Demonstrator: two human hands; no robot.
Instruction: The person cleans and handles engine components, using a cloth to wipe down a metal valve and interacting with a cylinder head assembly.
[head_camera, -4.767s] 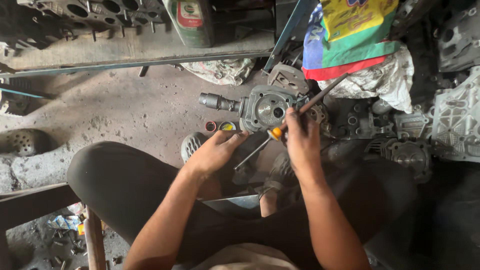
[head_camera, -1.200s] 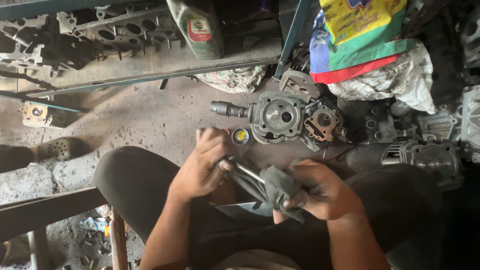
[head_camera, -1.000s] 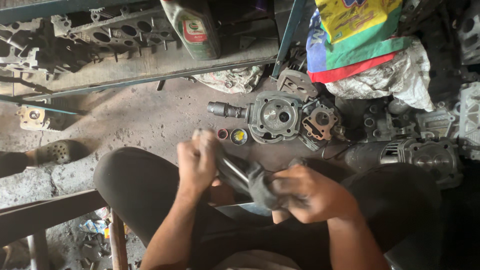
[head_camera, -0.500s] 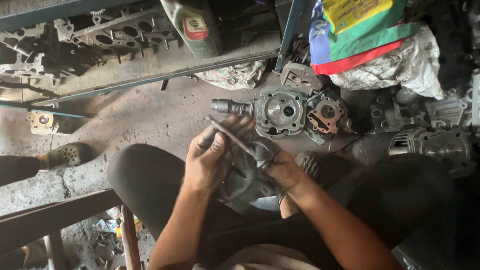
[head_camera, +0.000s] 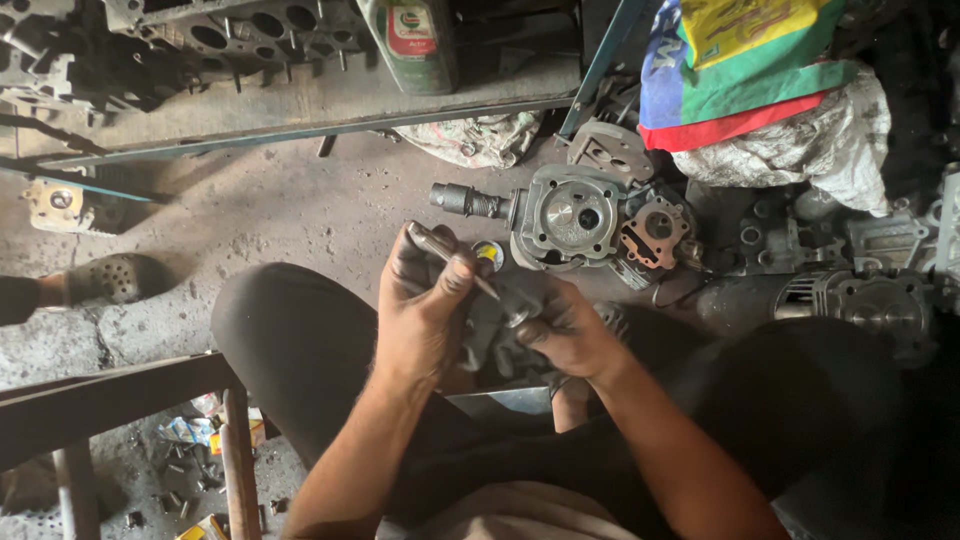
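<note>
grimy concrete floor (head_camera: 250, 215) of a workshop spreads under a seated person, knees drawn up so the lap serves as a rest for the work.

nearest, the left hand (head_camera: 425, 300) is closed around a thin metal rod (head_camera: 460, 265), thumb and fingertips pinching its upper end so it can be steered slantwise down toward the right hand. the right hand (head_camera: 565, 335) is curled under and around a dark metal part (head_camera: 495, 330), cradling it between the thighs so it stays put while the rod works at it. it looks like a small casting, though in the shadow i cannot tell its exact shape or where the rod's tip meets it.

just beyond the left hand's fingers a small round yellow cap (head_camera: 488, 255) lies on the floor, kept within easy reach. past both hands sits a grey engine housing (head_camera: 565, 215) with a stub shaft pointing left, and a copper-coloured gasket plate (head_camera: 655, 230) touching it on the right. farther off, above the hands, a green oil can (head_camera: 415, 40) stands on a low ledge, and a bright cloth bag (head_camera: 755, 70) rests well to the right.

compared with half a second ago, the rod sits lower across the left hand and both hands have drawn slightly closer to the body; nearly five seconds back they were out at the housing itself.
</note>
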